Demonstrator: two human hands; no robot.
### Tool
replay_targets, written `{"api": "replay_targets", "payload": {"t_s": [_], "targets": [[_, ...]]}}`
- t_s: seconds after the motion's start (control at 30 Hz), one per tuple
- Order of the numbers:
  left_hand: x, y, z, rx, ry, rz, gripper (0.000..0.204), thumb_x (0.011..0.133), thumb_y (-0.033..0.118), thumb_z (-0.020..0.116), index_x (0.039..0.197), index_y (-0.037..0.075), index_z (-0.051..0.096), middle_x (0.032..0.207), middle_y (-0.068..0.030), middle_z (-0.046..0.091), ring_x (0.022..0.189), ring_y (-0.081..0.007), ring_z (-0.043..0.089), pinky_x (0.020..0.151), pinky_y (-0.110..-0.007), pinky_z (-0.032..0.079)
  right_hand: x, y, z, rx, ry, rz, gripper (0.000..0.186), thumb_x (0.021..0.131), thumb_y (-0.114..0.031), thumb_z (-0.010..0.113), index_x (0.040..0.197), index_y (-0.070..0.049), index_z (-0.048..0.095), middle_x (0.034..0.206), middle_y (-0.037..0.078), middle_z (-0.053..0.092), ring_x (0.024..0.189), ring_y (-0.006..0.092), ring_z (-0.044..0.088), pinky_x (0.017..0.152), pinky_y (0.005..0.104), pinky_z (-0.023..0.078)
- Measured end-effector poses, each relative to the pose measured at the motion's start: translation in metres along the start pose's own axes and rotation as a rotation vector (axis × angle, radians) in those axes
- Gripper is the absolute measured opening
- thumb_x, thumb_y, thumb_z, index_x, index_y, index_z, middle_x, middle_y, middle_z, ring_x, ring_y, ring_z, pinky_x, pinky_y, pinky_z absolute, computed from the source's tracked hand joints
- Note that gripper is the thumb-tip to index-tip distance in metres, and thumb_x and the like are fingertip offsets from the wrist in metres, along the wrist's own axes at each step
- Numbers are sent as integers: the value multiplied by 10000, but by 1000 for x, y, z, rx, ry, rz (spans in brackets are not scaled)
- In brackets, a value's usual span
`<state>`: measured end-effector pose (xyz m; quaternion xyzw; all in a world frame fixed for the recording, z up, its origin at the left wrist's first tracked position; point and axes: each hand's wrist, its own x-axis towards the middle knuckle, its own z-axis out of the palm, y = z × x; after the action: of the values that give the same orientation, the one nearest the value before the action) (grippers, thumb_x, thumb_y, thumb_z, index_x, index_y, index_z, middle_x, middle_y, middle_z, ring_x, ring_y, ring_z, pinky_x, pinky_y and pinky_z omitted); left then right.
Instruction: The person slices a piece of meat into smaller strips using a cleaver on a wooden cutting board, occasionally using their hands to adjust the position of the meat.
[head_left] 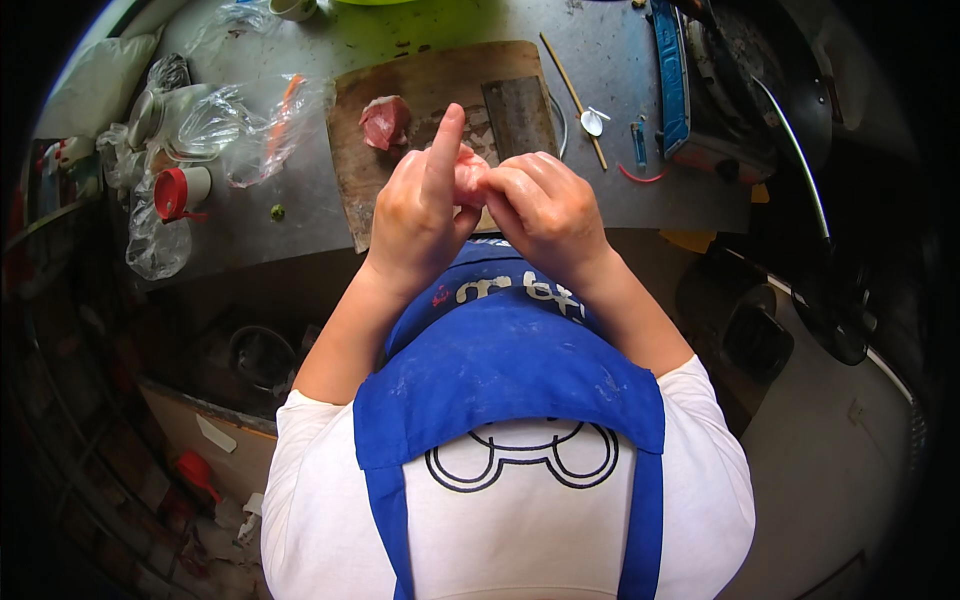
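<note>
A piece of pink raw meat (468, 180) is held between both hands above a worn wooden cutting board (357, 205). My left hand (415, 215) grips its left side, index finger sticking up. My right hand (540, 210) pinches its right side with curled fingers. A second chunk of meat (384, 123) lies on the board, behind and left of my hands. A wide cleaver blade (515, 120) rests on the board's right, partly behind my right hand.
Plastic bags (245, 135) and a red-lidded container (178, 193) are on the metal counter (260, 235) at left. A chopstick (565, 85), white spoon (591, 123) and blue lighter (639, 145) lie to the right, beside a blue gas stove (672, 90) with a black pan (790, 100).
</note>
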<state>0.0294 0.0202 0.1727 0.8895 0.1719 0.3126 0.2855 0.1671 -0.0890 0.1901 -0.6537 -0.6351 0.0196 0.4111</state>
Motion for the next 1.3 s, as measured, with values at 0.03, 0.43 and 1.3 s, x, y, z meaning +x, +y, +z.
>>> {"api": "replay_targets", "payload": {"t_s": [0.03, 0.43, 1.3], "targets": [[0, 0, -1, -11, -6, 1, 963, 714, -6, 796, 1552, 13, 322, 1014, -93, 698, 860, -274, 667, 768, -382, 567, 0, 3, 1, 38, 19, 28, 114, 865, -65, 712, 957, -54, 645, 844, 109, 631, 694, 294, 623, 665, 389, 530], [-5, 5, 1, -448, 139, -181, 1133, 681, 40, 902, 1580, 30, 212, 1144, -148, 686, 976, -246, 704, 867, -358, 573, -3, -5, -19, 378, 102, 300, 79, 867, -36, 729, 925, -22, 676, 862, 107, 695, 739, 248, 672, 663, 335, 538], [-8, 7, -4, -129, 204, 179, 1067, 733, 0, 849, 1564, -32, 182, 1038, -169, 696, 818, -259, 705, 712, -361, 583, -4, 16, -25, 247, 155, 432, 33, 853, -45, 687, 855, -27, 658, 763, 58, 634, 632, 136, 624, 585, 279, 517]]}}
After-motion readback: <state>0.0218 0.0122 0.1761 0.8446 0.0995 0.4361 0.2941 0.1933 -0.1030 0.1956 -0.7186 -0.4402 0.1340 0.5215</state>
